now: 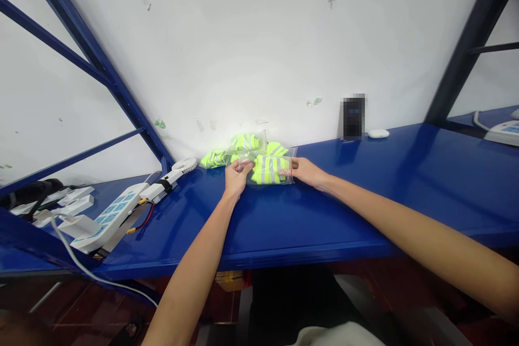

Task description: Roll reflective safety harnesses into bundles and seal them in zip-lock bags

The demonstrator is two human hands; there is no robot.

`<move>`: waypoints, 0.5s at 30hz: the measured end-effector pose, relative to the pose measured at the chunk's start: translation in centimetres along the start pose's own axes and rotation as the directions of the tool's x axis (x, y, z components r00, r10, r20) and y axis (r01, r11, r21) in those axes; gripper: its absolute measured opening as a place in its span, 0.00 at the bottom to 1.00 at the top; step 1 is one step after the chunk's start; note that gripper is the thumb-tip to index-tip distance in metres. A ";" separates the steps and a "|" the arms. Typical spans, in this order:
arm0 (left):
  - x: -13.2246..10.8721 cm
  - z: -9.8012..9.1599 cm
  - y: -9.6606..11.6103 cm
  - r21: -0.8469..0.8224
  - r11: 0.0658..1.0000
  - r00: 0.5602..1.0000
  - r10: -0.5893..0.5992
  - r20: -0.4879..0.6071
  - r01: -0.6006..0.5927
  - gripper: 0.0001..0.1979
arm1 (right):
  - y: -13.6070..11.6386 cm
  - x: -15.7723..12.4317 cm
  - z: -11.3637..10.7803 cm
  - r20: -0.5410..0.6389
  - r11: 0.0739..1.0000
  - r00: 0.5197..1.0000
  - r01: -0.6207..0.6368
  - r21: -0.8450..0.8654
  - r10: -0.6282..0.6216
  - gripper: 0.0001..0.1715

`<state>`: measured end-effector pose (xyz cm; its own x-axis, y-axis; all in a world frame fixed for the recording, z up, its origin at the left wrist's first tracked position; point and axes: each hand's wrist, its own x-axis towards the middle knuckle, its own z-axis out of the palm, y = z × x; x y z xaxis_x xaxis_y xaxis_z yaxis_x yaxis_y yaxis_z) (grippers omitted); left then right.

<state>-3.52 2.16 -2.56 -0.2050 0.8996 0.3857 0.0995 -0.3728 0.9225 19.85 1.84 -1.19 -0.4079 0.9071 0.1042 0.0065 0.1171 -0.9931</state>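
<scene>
A clear zip bag (270, 170) with a folded neon-yellow item with grey reflective stripes lies on the blue shelf (365, 194) near the white wall. My left hand (236, 175) pinches the bag's left end, fingers closed on it. My right hand (305, 169) grips its right end at the red zip strip. Behind it lie more bagged neon-yellow items (243, 147), touching the wall.
At the left lie a white power strip (109, 218), plugs, cables and a small white fan (184, 165). A dark upright device (353, 117) and a white puck (378, 133) stand by the wall to the right. Blue rack struts (93, 59) slant on both sides.
</scene>
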 end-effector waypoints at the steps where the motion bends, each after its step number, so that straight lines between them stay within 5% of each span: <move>1: -0.1 0.0 0.0 -0.023 1.000 1.000 -0.004 0.023 0.004 0.19 | -0.1 -0.1 0.0 -0.006 1.000 1.000 0.002 -0.006 -0.002 0.26; 7: -0.7 0.1 0.0 -0.113 0.989 0.971 -0.069 0.230 0.097 0.26 | -0.6 -0.5 -0.7 -0.019 0.995 0.999 -0.044 -0.087 0.042 0.25; 15: 0.0 0.2 0.2 -0.114 0.988 0.995 -0.100 0.020 0.101 0.21 | -0.3 -0.1 -0.8 0.009 0.995 1.000 0.000 -0.097 0.001 0.27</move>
<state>-3.27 2.17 -2.40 -0.1943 0.9366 0.2915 -0.0336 -0.3033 0.9523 20.67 2.06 -0.86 -0.4160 0.9036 0.1025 0.0955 0.1555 -0.9832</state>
